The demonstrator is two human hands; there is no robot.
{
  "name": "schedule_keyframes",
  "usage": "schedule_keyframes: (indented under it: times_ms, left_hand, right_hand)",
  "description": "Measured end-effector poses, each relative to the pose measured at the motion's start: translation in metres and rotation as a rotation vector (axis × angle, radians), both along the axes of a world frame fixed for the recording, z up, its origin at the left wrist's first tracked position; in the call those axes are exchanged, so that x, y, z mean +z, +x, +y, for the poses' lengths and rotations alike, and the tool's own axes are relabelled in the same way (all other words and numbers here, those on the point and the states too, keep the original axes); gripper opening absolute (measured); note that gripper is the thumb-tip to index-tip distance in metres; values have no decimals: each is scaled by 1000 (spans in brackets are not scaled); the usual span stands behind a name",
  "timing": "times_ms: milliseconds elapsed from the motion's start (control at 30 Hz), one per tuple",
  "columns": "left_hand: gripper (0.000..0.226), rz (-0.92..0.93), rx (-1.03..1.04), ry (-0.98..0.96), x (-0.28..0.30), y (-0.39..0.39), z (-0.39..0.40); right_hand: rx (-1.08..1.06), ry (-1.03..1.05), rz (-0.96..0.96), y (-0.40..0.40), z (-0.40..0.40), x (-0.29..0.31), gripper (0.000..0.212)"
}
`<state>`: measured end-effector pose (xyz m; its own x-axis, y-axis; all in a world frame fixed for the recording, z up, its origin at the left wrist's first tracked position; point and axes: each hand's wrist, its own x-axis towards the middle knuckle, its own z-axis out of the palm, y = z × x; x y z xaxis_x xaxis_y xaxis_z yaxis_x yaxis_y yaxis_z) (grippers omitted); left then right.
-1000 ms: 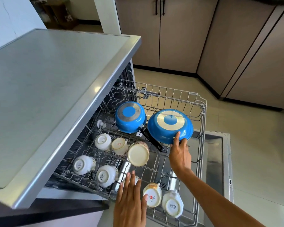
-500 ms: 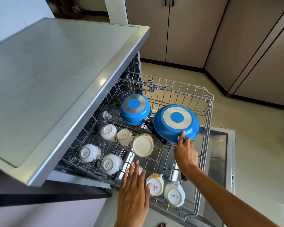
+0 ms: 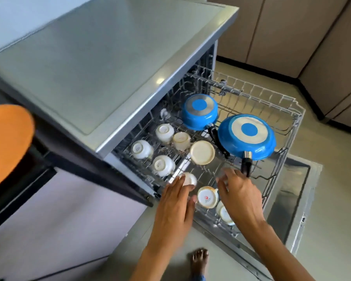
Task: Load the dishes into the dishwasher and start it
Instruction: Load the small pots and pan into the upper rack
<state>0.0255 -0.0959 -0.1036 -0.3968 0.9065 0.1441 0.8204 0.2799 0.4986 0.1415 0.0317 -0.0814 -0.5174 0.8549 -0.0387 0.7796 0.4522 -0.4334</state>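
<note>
A: What are we seeing here?

B: We are looking down at the pulled-out wire rack (image 3: 288, 110) of the dishwasher (image 3: 109, 63). Two blue pans are sitting upside down in it. The small pan (image 3: 199, 112) is lying near the back, and the big pan (image 3: 246, 136) is lying just beside it, with its black handle (image 3: 246, 165) pointing toward us.

A: And the cups?

B: We are seeing white cups upside down in the rack. One cup with a red mark (image 3: 207, 197) is sitting at the front, between our two hands. A wide cream bowl (image 3: 202, 152) is sitting in the middle.

A: What are our hands doing?

B: Our left hand (image 3: 174, 209) is lying flat with straight fingers, touching a small white cup (image 3: 189, 179) at the front edge. Our right hand (image 3: 241, 195) is reaching over the rack with loose, spread fingers, gripping nothing. It is blurry.

A: Anything else?

B: We are seeing a bare foot (image 3: 199, 260) on the floor and something orange (image 3: 6, 145) at the left.
</note>
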Motion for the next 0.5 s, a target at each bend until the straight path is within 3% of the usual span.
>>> schedule_keyframes:
  times_ms: [200,333,500]
  left_hand:
    - [31,72,230,54,120,16,-121]
    - [31,119,464,56,183,21,-222]
    - [29,258,748,103,223,42,-320]
  right_hand:
    - [258,39,276,-5,-109,102,5]
    - [463,39,423,-28,-190,174,8]
    - [727,-146,465,-61,-259,220,14]
